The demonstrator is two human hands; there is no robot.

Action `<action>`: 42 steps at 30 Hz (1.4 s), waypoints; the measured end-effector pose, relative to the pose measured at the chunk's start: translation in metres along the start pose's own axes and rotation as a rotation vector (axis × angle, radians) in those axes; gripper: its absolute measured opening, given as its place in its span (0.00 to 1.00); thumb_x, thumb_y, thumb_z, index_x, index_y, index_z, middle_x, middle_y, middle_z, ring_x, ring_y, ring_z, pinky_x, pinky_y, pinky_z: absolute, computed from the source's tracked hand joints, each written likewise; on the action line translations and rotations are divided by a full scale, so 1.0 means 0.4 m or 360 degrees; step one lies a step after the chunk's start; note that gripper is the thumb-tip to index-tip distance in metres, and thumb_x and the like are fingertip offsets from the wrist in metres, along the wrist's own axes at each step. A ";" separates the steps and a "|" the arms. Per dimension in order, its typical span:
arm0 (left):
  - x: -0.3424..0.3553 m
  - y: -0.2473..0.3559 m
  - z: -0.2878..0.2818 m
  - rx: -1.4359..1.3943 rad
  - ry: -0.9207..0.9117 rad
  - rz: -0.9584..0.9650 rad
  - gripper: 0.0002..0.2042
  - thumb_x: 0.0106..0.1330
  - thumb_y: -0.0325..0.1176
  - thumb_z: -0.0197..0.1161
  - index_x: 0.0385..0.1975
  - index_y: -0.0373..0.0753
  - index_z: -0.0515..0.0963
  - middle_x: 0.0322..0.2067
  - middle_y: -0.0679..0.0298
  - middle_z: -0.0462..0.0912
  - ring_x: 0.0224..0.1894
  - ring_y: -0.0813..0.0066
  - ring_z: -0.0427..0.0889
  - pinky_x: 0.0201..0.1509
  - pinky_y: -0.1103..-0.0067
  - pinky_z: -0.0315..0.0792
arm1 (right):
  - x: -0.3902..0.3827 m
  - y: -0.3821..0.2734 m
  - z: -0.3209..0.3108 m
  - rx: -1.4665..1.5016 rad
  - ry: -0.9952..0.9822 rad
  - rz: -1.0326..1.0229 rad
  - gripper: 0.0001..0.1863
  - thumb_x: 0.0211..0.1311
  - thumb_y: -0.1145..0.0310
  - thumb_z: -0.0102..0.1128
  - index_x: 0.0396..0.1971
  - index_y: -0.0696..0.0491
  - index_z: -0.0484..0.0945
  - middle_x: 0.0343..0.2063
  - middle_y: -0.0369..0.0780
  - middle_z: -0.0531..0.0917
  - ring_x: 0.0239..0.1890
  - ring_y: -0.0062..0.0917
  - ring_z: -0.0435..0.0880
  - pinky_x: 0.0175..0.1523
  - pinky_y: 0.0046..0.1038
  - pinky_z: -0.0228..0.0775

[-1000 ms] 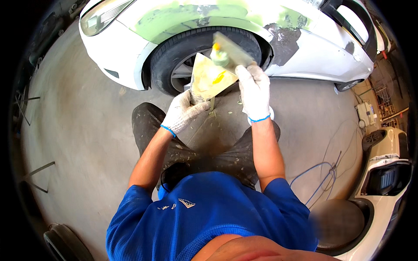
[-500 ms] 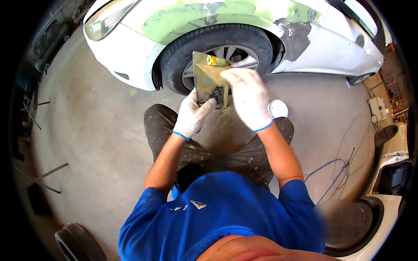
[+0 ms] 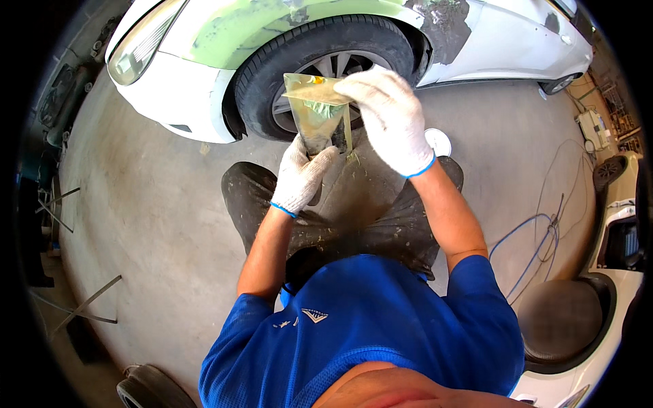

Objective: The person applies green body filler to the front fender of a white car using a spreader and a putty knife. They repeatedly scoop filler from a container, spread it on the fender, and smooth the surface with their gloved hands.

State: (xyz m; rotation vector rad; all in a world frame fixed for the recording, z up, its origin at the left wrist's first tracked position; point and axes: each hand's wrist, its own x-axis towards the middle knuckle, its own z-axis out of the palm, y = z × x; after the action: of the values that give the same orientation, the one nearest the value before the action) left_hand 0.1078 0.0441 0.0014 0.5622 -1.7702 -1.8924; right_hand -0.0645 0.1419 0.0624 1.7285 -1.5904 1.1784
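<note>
My left hand (image 3: 302, 175), in a white knit glove with a blue cuff, is closed on the lower end of a putty board (image 3: 309, 132), held tilted up before the wheel. Dark dried residue covers the board's lower part. Pale green putty (image 3: 325, 107) and a small yellow dab (image 3: 317, 80) lie on its upper part. My right hand (image 3: 391, 119), gloved alike, grips the near corner of a flat tan putty spreader (image 3: 316, 92). The spreader's wide edge lies across the top of the board and hides part of the putty.
Ahead stands a white car (image 3: 197, 95) with green and grey filler patches on its fender and door; its front wheel (image 3: 326, 58) is just beyond my hands. A white round can lid (image 3: 438, 142) is by my right knee. Blue hose (image 3: 520, 234) coils on the floor at right.
The spreader has swung flatter across the board's top. The yellow piece at the upper edge now shows as a small dab, and green putty is exposed. My view has shifted slightly.
</note>
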 end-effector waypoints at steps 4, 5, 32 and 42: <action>-0.007 0.011 -0.004 -0.0174 -0.0154 -0.0171 0.23 0.67 0.26 0.67 0.61 0.32 0.73 0.54 0.64 0.82 0.50 0.81 0.78 0.57 0.79 0.72 | 0.001 0.050 0.007 0.0623 -0.0031 0.0301 0.11 0.67 0.76 0.60 0.46 0.52 0.85 0.43 0.41 0.86 0.48 0.36 0.84 0.56 0.32 0.77; -0.006 0.002 -0.010 -0.0191 -0.0145 -0.0163 0.23 0.67 0.26 0.67 0.61 0.32 0.73 0.54 0.64 0.82 0.51 0.81 0.78 0.58 0.79 0.72 | -0.007 0.069 0.016 0.0507 -0.0074 0.0325 0.11 0.67 0.76 0.60 0.46 0.52 0.85 0.43 0.41 0.86 0.48 0.36 0.84 0.56 0.32 0.77; -0.010 0.001 -0.001 0.0058 -0.0113 -0.0072 0.21 0.68 0.27 0.66 0.59 0.31 0.74 0.50 0.63 0.84 0.50 0.80 0.79 0.58 0.78 0.74 | -0.027 0.064 0.015 0.0316 -0.0002 0.0220 0.17 0.57 0.82 0.60 0.45 0.51 0.86 0.42 0.40 0.86 0.45 0.38 0.84 0.53 0.34 0.78; 0.014 -0.031 -0.024 0.0095 -0.0063 0.0125 0.20 0.69 0.26 0.64 0.60 0.31 0.73 0.50 0.63 0.83 0.49 0.80 0.79 0.57 0.79 0.73 | -0.102 -0.038 0.061 0.0039 -0.0101 0.0153 0.17 0.58 0.82 0.59 0.46 0.52 0.85 0.44 0.42 0.85 0.49 0.37 0.84 0.57 0.37 0.78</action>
State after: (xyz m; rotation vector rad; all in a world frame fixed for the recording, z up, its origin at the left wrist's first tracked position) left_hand 0.1084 0.0335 -0.0115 0.4725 -1.8516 -1.8147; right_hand -0.0411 0.1459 0.0185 1.7379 -1.7203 1.2038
